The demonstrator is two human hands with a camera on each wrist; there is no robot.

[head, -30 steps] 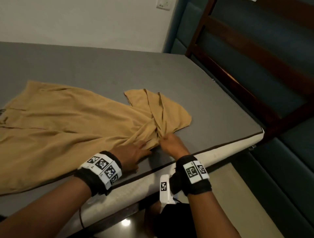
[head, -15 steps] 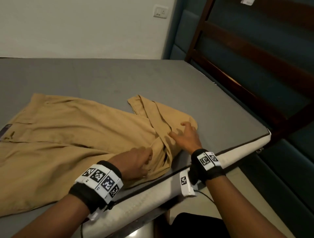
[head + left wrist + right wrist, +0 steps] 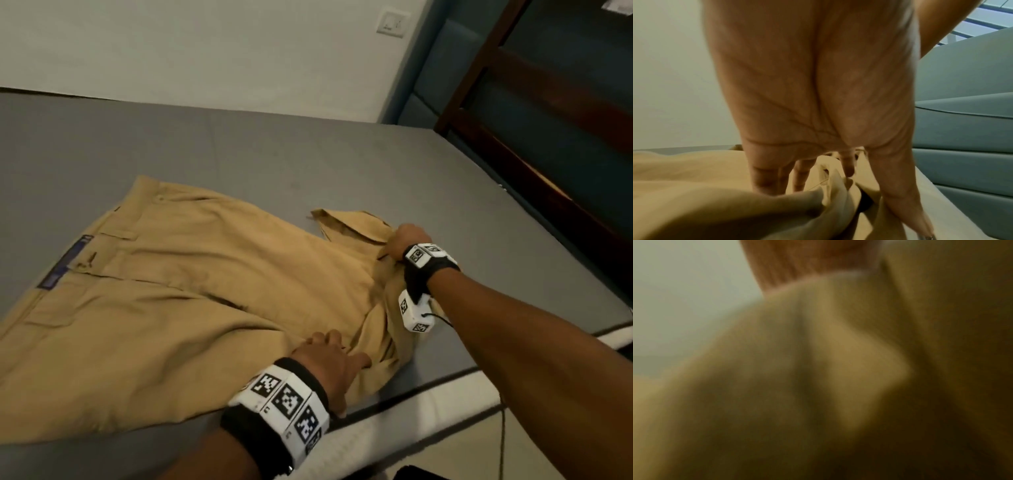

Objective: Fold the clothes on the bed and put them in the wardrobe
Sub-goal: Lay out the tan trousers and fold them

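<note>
The step in hand looks like straightening the trousers before the first fold, with nothing folded neatly yet and the wardrobe not in view. The tan trousers lie spread across the near part of the grey bed, waistband toward the left and the legs running right, where the cloth is bunched and twisted close to the near right edge of the mattress. The left hand rests on the bunched cloth near the edge; the left wrist view shows its fingers fairly straight and slightly apart, their tips pressing down into a ridge of fabric rather than pinching it. The right hand has reached to the far side of the bunch, at the turned-over leg end; its fingers seem curled round a fold there, but the head view hides the tips and the right wrist view is only blurred tan cloth, so I cannot tell whether it truly pinches. The next move probably calls for pulling that leg end out to the right while the left hand pins the rest, until both legs lie flat, one on the other.
</note>
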